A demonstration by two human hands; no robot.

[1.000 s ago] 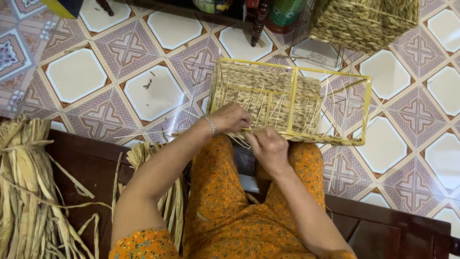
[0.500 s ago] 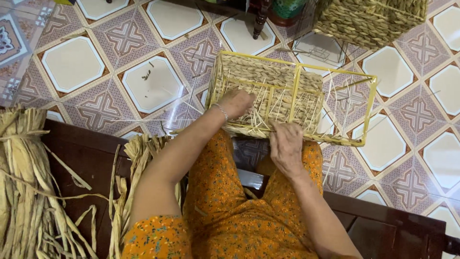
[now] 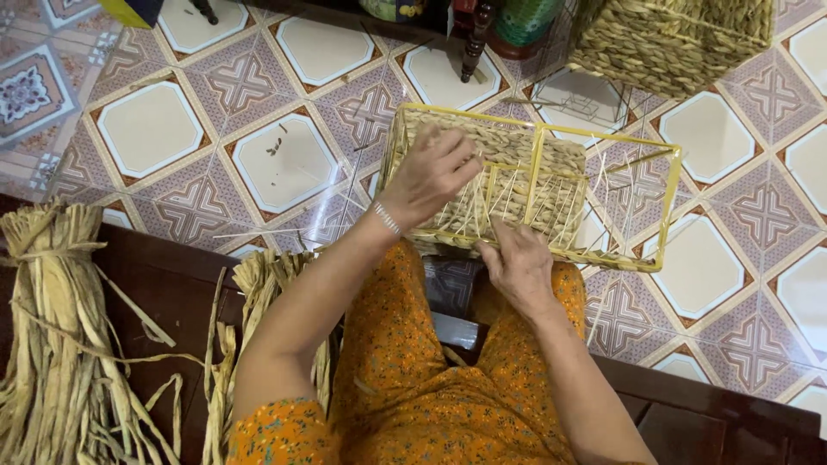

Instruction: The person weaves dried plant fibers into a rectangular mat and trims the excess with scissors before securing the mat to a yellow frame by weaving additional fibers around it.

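The yellow wire frame (image 3: 668,207) rests on the person's knees, long axis running left to right, its woven part on the left. The left hand (image 3: 431,172) lies half-curled on that weave; the right hand (image 3: 517,263) presses fingers-together on the near rim, closer in.

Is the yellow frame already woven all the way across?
No, the woven straw covers only the left part of the yellow frame, while its right section is open, with floor tiles showing through.
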